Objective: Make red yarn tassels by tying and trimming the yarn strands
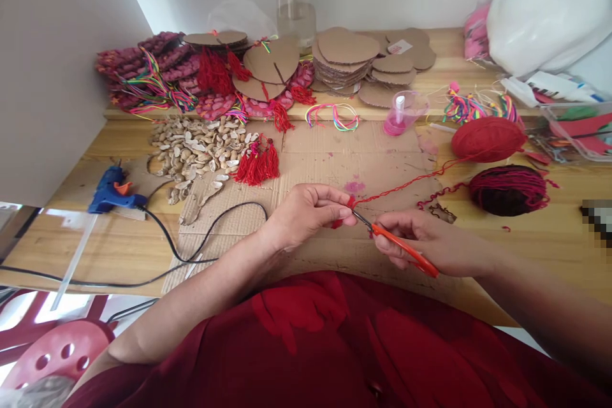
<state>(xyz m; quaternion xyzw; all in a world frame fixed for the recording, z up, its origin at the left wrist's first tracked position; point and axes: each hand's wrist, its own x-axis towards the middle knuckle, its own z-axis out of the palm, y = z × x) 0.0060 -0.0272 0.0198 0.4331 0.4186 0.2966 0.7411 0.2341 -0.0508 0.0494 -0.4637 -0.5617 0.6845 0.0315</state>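
My left hand (306,211) pinches a small bundle of red yarn (345,211) over the cardboard mat (315,166). A red strand (406,183) runs from the bundle up to the red yarn ball (488,139). My right hand (433,243) grips orange-handled scissors (404,247), with the blade tips at the yarn right beside my left fingertips. Both hands are close together near the table's front edge, above my red clothing.
A dark red yarn ball (509,190) lies right of the hands. A blue glue gun (112,190) and its black cord (191,236) lie left. Behind are shells (201,150), red tassels (258,164), cardboard hearts (347,54), a water bottle (295,0) and a pink bottle (399,115).
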